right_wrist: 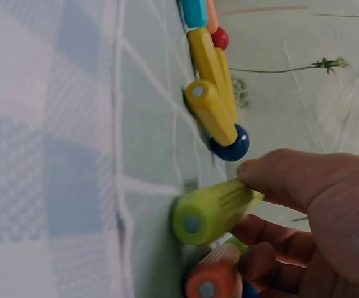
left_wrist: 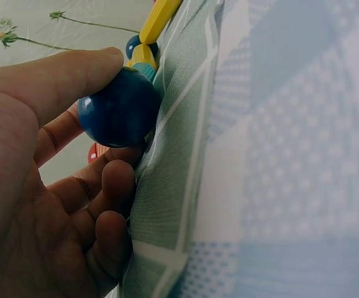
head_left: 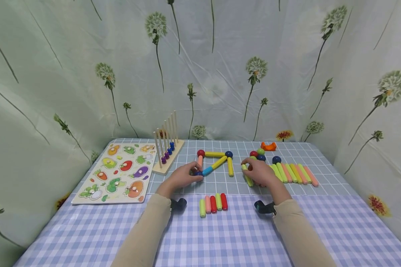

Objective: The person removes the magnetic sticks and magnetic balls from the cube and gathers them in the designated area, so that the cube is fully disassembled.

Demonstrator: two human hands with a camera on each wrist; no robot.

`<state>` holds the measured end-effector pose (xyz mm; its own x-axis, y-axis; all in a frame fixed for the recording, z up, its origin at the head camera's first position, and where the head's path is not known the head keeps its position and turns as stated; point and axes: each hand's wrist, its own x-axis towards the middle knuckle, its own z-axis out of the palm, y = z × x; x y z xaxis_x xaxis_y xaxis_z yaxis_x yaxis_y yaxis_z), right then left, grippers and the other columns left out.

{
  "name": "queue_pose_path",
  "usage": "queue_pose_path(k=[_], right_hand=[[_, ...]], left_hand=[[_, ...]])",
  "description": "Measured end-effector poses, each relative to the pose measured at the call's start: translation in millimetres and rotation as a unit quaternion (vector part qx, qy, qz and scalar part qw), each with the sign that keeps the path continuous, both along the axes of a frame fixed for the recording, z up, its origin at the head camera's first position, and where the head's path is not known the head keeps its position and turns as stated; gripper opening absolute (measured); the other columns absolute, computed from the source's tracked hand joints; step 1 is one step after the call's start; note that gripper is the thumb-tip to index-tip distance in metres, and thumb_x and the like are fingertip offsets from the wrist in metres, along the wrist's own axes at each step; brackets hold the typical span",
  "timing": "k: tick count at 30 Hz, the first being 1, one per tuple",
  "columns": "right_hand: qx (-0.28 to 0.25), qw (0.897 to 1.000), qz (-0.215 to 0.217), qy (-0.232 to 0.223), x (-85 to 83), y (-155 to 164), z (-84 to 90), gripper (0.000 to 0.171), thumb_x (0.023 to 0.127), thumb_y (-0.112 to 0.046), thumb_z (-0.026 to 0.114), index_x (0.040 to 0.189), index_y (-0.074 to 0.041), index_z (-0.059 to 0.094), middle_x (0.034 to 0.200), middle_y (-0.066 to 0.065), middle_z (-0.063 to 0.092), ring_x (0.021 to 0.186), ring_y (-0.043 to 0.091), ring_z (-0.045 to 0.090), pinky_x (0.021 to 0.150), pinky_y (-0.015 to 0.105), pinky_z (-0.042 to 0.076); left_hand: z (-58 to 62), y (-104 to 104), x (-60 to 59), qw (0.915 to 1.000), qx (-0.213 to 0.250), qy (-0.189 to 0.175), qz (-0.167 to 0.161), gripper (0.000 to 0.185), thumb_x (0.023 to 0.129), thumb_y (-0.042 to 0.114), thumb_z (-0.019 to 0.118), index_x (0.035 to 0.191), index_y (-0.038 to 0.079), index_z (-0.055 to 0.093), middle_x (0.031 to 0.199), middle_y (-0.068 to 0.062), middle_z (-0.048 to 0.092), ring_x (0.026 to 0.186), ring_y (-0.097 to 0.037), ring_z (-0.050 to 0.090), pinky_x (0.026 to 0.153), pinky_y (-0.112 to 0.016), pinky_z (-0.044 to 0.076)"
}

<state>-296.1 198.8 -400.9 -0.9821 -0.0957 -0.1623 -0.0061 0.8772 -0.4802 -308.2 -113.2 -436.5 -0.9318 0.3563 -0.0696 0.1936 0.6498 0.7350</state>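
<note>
Left hand point(head_left: 182, 178) pinches one dark blue glossy ball point(left_wrist: 118, 107) at the near-left corner of the magnetic stick figure point(head_left: 215, 162) of five sticks. Right of that figure, right hand point(head_left: 258, 171) grips one lime-green plastic stick point(right_wrist: 212, 211). Nearer than the figure lie four loose sticks point(head_left: 213, 204) in a row.

A vegetable puzzle board point(head_left: 115, 173) lies beside, seemingly touching, a peg rack point(head_left: 167, 148).

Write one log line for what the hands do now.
left hand: pinches dark blue ball | right hand: holds lime-green stick
</note>
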Motion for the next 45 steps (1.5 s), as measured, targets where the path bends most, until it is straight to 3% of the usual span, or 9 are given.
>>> queue_pose_path(k=[7,13,17,23,27,31,37,45], right_hand=[[0.038,0.997,-0.013,0.058,-6.1,4.2,-6.4,0.039,0.095,-0.027,0.068,0.131,-0.014,0.061,0.099,0.010,0.060,0.060,0.021,0.055,0.052,0.028,0.045],[0.062,0.994,-0.001,0.093,-9.1,2.1,-8.4,0.036,0.094,-0.026,0.068,0.127,-0.013,0.064,0.096,0.008,0.062,0.070,0.021,0.056,0.059,0.029,0.044],[0.053,0.994,0.030,0.095,-4.0,-13.3,-5.1,0.035,0.095,-0.029,0.066,0.128,-0.017,0.063,0.098,0.007,0.064,0.077,0.021,0.055,0.066,0.029,0.048],[0.059,0.990,0.110,0.068,1.6,-35.0,-9.9,0.046,0.094,-0.029,0.067,0.139,-0.025,0.057,0.110,0.008,0.063,0.090,0.021,0.057,0.080,0.037,0.055],[0.079,0.987,0.126,0.066,2.7,-39.7,-15.8,0.045,0.093,-0.030,0.067,0.137,-0.027,0.061,0.117,0.008,0.059,0.093,0.021,0.056,0.083,0.038,0.055],[0.077,0.986,0.120,0.081,3.2,-40.7,-17.0,0.037,0.093,-0.029,0.067,0.129,-0.024,0.066,0.117,0.008,0.060,0.095,0.021,0.056,0.085,0.040,0.055],[0.052,0.991,0.077,0.097,1.4,-41.5,-15.3,0.025,0.094,-0.030,0.068,0.118,-0.022,0.067,0.107,0.005,0.061,0.091,0.021,0.056,0.083,0.037,0.055],[0.050,0.991,0.028,0.118,-1.4,-39.7,-12.2,0.026,0.095,-0.027,0.065,0.120,-0.018,0.060,0.102,0.006,0.064,0.085,0.022,0.056,0.075,0.033,0.054]], left_hand=[[-0.6,-0.3,0.0,1.0000,0.003,0.002,0.000,0.022,0.089,0.036,0.074,0.106,0.031,0.062,0.108,0.001,0.065,0.095,-0.021,0.057,0.083,-0.035,0.049],[0.7,-0.2,0.6,1.0000,0.003,-0.003,0.002,0.022,0.089,0.036,0.074,0.106,0.031,0.062,0.108,0.001,0.065,0.095,-0.021,0.057,0.084,-0.035,0.049],[1.9,0.1,1.9,1.0000,0.002,-0.003,0.003,0.022,0.089,0.036,0.074,0.106,0.030,0.062,0.108,0.001,0.065,0.095,-0.022,0.057,0.083,-0.035,0.049],[2.3,0.2,2.3,1.0000,0.003,-0.003,0.003,0.021,0.089,0.036,0.074,0.106,0.031,0.062,0.109,0.000,0.065,0.096,-0.022,0.056,0.083,-0.035,0.049],[2.8,-0.1,1.8,1.0000,0.005,-0.007,0.002,0.022,0.089,0.036,0.074,0.107,0.031,0.062,0.109,0.000,0.065,0.096,-0.022,0.057,0.083,-0.035,0.049],[3.1,-0.3,1.2,1.0000,0.006,-0.008,0.000,0.023,0.089,0.036,0.074,0.107,0.030,0.062,0.110,0.000,0.065,0.096,-0.022,0.056,0.083,-0.035,0.049],[1.7,-0.7,0.5,1.0000,0.002,-0.003,-0.001,0.023,0.089,0.037,0.074,0.107,0.030,0.062,0.110,0.000,0.065,0.097,-0.022,0.057,0.084,-0.036,0.050],[0.5,-1.3,-0.4,1.0000,0.001,-0.008,0.000,0.023,0.089,0.038,0.073,0.108,0.031,0.062,0.112,0.001,0.064,0.099,-0.022,0.057,0.088,-0.038,0.052]])
